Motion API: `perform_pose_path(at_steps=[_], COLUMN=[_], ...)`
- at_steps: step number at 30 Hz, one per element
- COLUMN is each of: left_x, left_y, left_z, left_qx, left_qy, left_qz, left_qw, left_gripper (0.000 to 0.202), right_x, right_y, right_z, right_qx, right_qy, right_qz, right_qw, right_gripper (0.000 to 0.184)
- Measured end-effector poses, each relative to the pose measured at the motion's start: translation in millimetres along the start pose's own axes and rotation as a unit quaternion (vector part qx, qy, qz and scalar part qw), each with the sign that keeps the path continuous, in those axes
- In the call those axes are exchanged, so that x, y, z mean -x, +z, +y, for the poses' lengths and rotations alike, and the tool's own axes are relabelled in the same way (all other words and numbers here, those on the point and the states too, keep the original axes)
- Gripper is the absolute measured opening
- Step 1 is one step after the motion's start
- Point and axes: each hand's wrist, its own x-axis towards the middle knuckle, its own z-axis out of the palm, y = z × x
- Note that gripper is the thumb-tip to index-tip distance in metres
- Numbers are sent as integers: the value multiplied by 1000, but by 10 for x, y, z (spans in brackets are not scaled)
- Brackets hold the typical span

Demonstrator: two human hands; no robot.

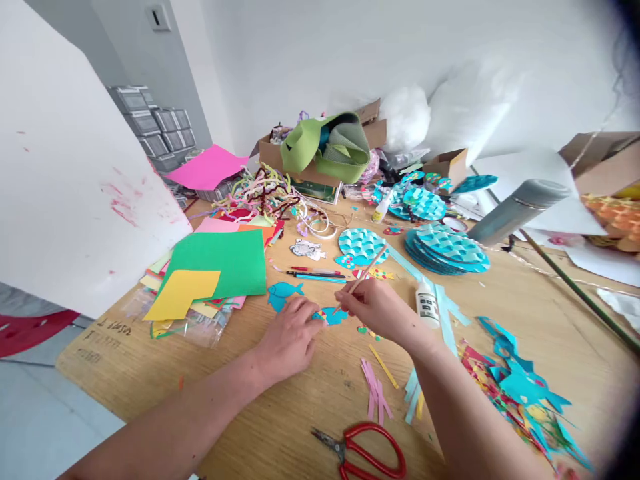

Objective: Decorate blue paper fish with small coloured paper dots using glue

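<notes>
A small blue paper fish point(334, 316) with red and yellow bits at one end lies on the table between my hands. My left hand point(293, 333), fingers bent, holds its left end down. My right hand point(373, 308) is closed around a thin wooden stick point(373, 263), whose lower tip touches the fish. Another blue paper fish point(283, 295) lies just beyond my left hand, partly covered by it. Small green paper dots point(363, 329) are scattered below my right hand. Several pencils point(320, 275) and a white glue bottle point(427, 304) are close by.
Red-handled scissors point(367, 453) lie at the front edge. Green card point(220, 260) and other coloured sheets are at left. Woven blue paper discs point(445, 247) are stacked at right beside a grey bottle point(520, 210). Blue and red paper scraps point(530, 387) cover the right front.
</notes>
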Motion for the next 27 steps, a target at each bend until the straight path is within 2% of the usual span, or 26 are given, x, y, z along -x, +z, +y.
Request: perform_pose_path(at_steps=[4,9,14,27], left_x=[1,-12,-12,-18], left_y=[9,26,31,13], left_z=[-6,-18,-17,-66], left_qx=[12,33,43,53], left_qy=[1,7,9,-6], left_qz=[13,32,35,76], left_qw=[1000,999,998,996], left_gripper=[45,48,51,52], right_x=[40,100,90,46], right_y=[-313,-580,-611,-530], right_z=[197,445,579,659], right_qx=[-35,2,45,103], right_qy=[34,62,91,117], right_qz=[56,123,123,60], right_qw=[997,990,987,986], right_gripper=[36,35,31,31])
